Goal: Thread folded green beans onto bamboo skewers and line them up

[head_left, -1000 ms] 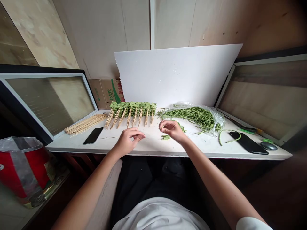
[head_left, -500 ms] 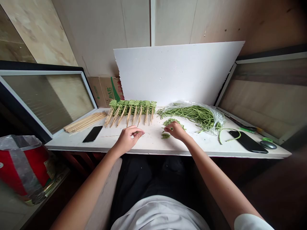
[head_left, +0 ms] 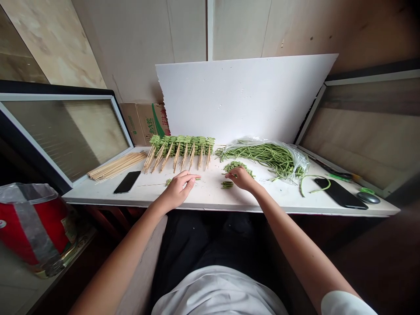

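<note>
My left hand is palm down low over the white table, its index finger stretched out and its thumb apart. Short pieces of green bean show beside its knuckles, and another bit of green is at the fingertip. A thin bamboo skewer lies to the left of this hand. With thumb and fingers pinched together, my right hand is at a pile of cut bean pieces; what it pinches looks like a small bean piece, largely hidden. Just below its fingertips lies a small row of cut pieces.
Skewered bean bundles line the back, their sticks toward me. Loose skewers and a phone lie left. Long beans in a plastic bag, a second phone and a mouse are right. A white board stands behind.
My left hand has turned from a pinch to palm down with its index finger extended, uncovering bean pieces beside it. The right hand stays at the pile, nearly still.
</note>
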{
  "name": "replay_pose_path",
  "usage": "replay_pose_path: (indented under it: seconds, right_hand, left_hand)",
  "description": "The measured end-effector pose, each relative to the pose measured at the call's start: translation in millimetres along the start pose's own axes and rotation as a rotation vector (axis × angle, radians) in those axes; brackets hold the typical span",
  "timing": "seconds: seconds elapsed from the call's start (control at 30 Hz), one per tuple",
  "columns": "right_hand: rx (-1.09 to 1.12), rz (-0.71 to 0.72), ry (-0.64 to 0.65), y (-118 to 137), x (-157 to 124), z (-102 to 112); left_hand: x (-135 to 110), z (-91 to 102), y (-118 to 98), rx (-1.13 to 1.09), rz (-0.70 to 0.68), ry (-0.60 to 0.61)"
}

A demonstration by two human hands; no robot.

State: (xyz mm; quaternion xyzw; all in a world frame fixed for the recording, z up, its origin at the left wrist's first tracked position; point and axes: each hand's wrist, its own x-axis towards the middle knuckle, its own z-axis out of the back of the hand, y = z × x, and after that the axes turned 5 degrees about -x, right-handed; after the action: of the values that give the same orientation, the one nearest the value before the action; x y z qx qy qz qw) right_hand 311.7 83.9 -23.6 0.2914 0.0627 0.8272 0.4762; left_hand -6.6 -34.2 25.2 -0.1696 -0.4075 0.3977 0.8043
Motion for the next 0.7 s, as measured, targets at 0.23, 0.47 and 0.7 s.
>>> replay_pose_path:
  seconds: [0.23,0.47,0.7]
  right_hand:
    - [0.464,0.136,0.145,83,-8,32]
    - [0.472,0.305,0.126,116,-19,33]
    - [0.454,0.268,0.041,105,-16,35]
  left_hand:
    - [-2,-8.5,-4,-0.012,-0.064,0.086]
    - [0,-17.1,-1,-0.116,-0.057,-0.032]
    - [-1,-16.1,-2,-0.036,-0.02,-0.057]
